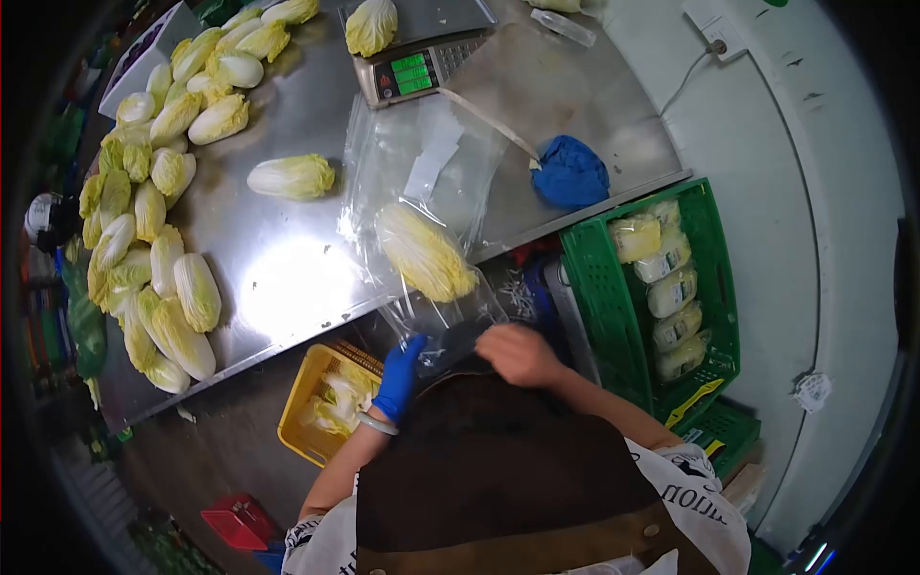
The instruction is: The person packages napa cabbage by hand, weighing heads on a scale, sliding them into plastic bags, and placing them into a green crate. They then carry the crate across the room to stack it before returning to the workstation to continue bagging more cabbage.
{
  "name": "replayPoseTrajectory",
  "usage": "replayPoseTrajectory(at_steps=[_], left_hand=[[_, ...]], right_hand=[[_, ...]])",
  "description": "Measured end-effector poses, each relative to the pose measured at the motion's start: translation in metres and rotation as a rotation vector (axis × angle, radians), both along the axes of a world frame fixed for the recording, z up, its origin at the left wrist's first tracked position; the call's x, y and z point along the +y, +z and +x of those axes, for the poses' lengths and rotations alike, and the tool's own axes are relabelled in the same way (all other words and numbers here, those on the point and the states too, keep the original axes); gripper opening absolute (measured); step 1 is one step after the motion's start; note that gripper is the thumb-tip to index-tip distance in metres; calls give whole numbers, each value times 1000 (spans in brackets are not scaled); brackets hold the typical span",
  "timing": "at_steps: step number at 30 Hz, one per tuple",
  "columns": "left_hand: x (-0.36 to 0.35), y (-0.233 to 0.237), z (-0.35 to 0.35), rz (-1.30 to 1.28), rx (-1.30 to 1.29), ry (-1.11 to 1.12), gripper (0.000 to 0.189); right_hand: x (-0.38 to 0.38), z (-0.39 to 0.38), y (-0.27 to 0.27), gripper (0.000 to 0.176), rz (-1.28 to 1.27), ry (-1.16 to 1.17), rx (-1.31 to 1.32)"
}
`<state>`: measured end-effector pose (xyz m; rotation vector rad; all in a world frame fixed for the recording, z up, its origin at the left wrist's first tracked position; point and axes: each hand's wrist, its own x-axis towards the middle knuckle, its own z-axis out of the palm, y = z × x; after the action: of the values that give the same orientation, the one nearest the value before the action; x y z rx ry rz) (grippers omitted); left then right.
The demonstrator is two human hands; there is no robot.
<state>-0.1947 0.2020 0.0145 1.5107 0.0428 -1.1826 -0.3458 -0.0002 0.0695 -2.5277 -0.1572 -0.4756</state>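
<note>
My left hand [396,381], in a blue glove, pinches the near edge of a clear plastic bag [407,311]. My bare right hand [520,355] has its fingers curled closed at the other side of the bag's edge. A napa cabbage [426,254] lies at the bag between and beyond my hands, its yellow leafy end toward me, close to the table's front edge. Under and behind it a stack of flat clear bags [383,163] is spread out, with a white paper slip [434,158] on top.
Many cabbages [177,120] are heaped along the table's left side, and one lone cabbage [291,177] lies mid-table. A scale [412,75] bears another. At right are a blue cloth bundle [572,172] and a green crate [724,259] of wrapped cabbages. Below stands a yellow basket [297,412] with leaves.
</note>
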Motion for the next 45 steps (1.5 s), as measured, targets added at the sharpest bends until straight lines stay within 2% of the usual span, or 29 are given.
replayPoseTrajectory(at_steps=[2,4,7,10,13,16,17,20,23,24,26,27,28,29,30,32,35,36,37,38,40,43,45], left_hand=[[-13,31,-2,29,109,167,31],[-13,32,-5,57,62,181,31],[3,-2,-4,107,-27,44,39],[6,-17,-9,105,-127,35,43],[2,-10,-11,32,11,43,46],[-4,-8,-14,30,-5,84,47],[-3,-7,-16,6,15,88,46],[-9,15,-18,-72,87,110,43],[-10,22,-19,4,117,175,39],[-8,19,-22,-76,193,228,36],[-1,10,-28,-243,307,326,31],[0,7,-34,-291,267,344,31],[11,-9,-34,-110,127,210,31],[30,-94,-53,-411,146,491,33],[23,-82,-42,-359,177,384,34],[17,-39,-34,-218,269,164,37],[23,-35,-29,-248,-64,64,31],[24,-35,-33,-256,-164,40,29],[26,-32,-38,-258,-258,16,27],[15,7,-29,-463,450,343,20],[17,25,-29,-144,-835,-286,21],[25,-16,-30,-157,-567,-217,20],[23,-23,-31,-259,-346,-31,20]], right_hand=[[12,7,-3,29,21,192,119],[19,15,-25,37,-26,158,184],[24,36,-35,50,-334,-263,249],[13,56,-22,56,-137,-484,263],[11,71,-52,50,131,-653,253],[-7,69,-61,32,263,-631,478],[-7,63,-63,22,90,-619,430],[-8,29,-14,21,34,-405,506],[-8,6,33,20,443,-408,400],[-9,12,39,21,664,-486,276],[1,41,54,20,895,-673,146],[20,61,62,19,890,-637,41],[43,70,52,18,859,-423,119],[63,81,86,27,821,-165,433],[86,94,82,30,793,291,234],[115,85,91,31,674,599,165],[90,90,69,28,589,417,207],[72,91,45,26,443,301,203],[51,87,49,24,220,231,254],[41,80,41,20,107,228,341],[43,70,15,19,40,308,408],[55,73,-15,21,-68,323,400],[53,77,-10,21,-76,387,405]])
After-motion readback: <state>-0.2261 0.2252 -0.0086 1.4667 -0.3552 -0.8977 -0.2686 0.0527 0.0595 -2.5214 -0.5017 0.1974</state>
